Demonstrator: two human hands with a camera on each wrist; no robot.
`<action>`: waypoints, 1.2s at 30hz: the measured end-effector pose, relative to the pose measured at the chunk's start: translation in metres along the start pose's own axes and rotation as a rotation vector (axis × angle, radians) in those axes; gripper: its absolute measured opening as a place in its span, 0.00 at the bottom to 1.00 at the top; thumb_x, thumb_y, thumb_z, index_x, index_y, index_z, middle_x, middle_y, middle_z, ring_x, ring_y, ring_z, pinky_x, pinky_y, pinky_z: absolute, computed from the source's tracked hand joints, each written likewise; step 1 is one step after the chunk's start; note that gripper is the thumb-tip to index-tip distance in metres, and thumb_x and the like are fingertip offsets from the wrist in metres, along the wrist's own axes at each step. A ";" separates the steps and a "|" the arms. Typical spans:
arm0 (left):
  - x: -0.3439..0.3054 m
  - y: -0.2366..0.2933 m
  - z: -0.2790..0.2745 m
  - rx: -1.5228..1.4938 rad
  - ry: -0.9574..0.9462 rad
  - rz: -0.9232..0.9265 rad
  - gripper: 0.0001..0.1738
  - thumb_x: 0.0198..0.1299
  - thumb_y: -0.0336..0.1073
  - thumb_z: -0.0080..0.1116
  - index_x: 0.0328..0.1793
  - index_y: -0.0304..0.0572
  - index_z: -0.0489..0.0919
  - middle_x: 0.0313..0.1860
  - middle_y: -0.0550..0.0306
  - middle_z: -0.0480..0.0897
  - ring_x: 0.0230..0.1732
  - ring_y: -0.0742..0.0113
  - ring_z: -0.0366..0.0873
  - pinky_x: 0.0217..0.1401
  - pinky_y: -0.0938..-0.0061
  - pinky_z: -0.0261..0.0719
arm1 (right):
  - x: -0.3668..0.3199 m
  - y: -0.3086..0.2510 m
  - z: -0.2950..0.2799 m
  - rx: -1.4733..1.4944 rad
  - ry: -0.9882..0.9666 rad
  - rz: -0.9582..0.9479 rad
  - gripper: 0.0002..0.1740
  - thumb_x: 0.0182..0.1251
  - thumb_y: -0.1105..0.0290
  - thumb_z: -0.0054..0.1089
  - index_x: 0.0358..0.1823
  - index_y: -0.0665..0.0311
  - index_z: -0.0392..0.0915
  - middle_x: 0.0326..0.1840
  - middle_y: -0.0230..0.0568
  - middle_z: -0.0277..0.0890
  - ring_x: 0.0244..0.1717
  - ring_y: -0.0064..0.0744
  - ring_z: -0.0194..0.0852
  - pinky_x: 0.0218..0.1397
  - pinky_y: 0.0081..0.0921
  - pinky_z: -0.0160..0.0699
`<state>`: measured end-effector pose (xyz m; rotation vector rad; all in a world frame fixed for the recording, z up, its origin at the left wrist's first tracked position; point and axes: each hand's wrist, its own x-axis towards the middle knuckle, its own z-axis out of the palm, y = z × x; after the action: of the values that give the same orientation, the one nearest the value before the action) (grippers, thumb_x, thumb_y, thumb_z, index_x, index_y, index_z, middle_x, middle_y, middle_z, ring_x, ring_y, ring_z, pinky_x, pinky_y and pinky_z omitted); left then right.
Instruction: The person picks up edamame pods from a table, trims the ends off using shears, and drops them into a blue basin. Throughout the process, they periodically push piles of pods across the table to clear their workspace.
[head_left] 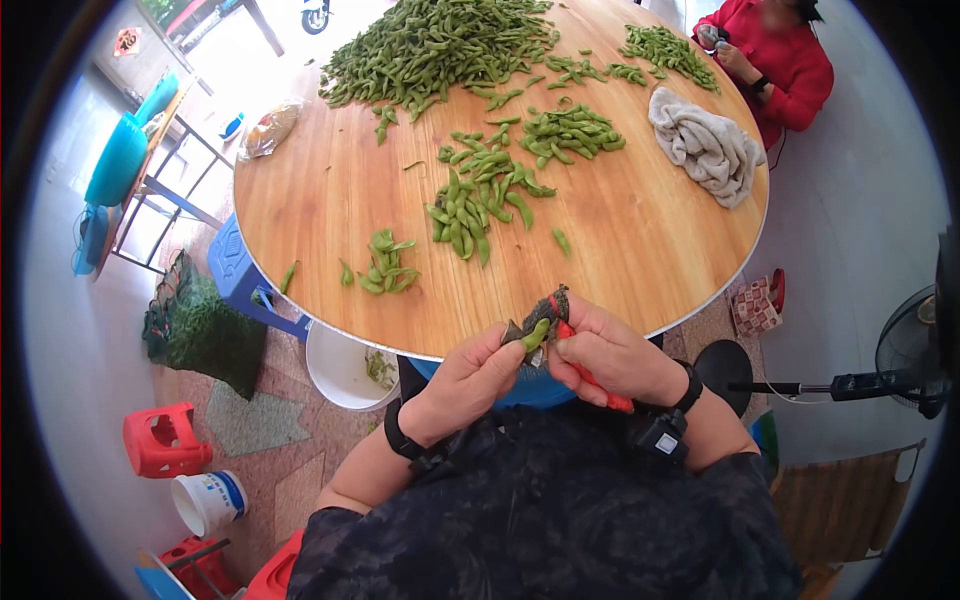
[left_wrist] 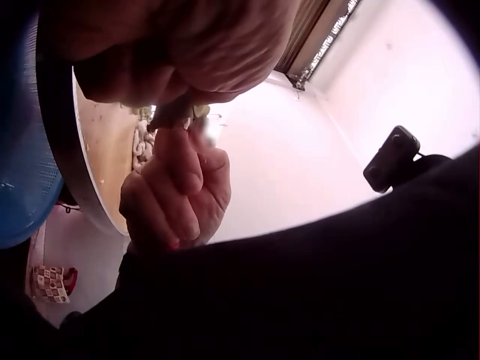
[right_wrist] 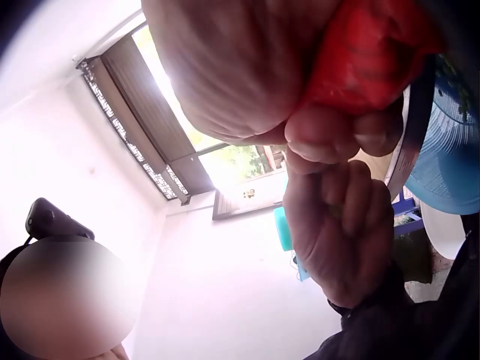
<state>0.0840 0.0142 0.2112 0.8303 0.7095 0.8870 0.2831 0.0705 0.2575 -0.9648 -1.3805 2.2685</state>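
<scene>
Close to the table's front edge, a green pod is pinched by the left hand, its thumb and fingertips dark with something wrapped around them. The right hand grips a red-handled tool whose far end meets the pod; dark wrapping lies by its fingertips. In the right wrist view the red handle fills the palm of the right hand, and the left hand is curled beyond it. The tool's working end is too small to make out.
A round wooden table bears a large pod heap, smaller piles and a cloth. Beneath its edge are a white basin and a blue one. A fan stands right; a person in red sits opposite.
</scene>
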 end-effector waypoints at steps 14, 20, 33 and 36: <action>0.003 -0.006 0.004 0.673 0.194 0.308 0.10 0.70 0.33 0.47 0.36 0.34 0.72 0.24 0.57 0.68 0.27 0.69 0.65 0.31 0.74 0.67 | 0.003 0.017 0.001 -0.001 -0.026 -0.032 0.13 0.67 0.76 0.33 0.52 0.61 0.61 0.22 0.32 0.68 0.09 0.16 0.58 0.10 0.13 0.57; 0.004 -0.012 0.001 0.716 0.198 0.336 0.11 0.69 0.33 0.47 0.33 0.34 0.70 0.23 0.53 0.67 0.25 0.65 0.64 0.28 0.71 0.65 | 0.004 0.024 0.002 -0.078 -0.022 -0.048 0.12 0.68 0.74 0.33 0.51 0.60 0.59 0.22 0.32 0.67 0.10 0.16 0.57 0.11 0.13 0.58; 0.004 -0.009 0.003 0.727 0.198 0.264 0.12 0.70 0.33 0.47 0.33 0.34 0.69 0.22 0.53 0.66 0.24 0.66 0.63 0.28 0.70 0.65 | 0.014 0.035 0.000 -0.340 -0.003 -0.149 0.10 0.68 0.73 0.35 0.49 0.63 0.56 0.22 0.34 0.68 0.10 0.18 0.59 0.12 0.16 0.60; 0.005 -0.012 0.000 0.741 0.207 0.265 0.12 0.70 0.33 0.47 0.33 0.33 0.69 0.22 0.54 0.66 0.25 0.66 0.64 0.29 0.70 0.66 | 0.016 0.038 0.000 -0.467 0.036 -0.202 0.09 0.68 0.73 0.36 0.48 0.64 0.56 0.21 0.34 0.68 0.11 0.18 0.59 0.13 0.16 0.60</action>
<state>0.0904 0.0137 0.2002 1.5298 1.1575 0.9613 0.2745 0.0616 0.2182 -0.9383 -1.9428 1.8091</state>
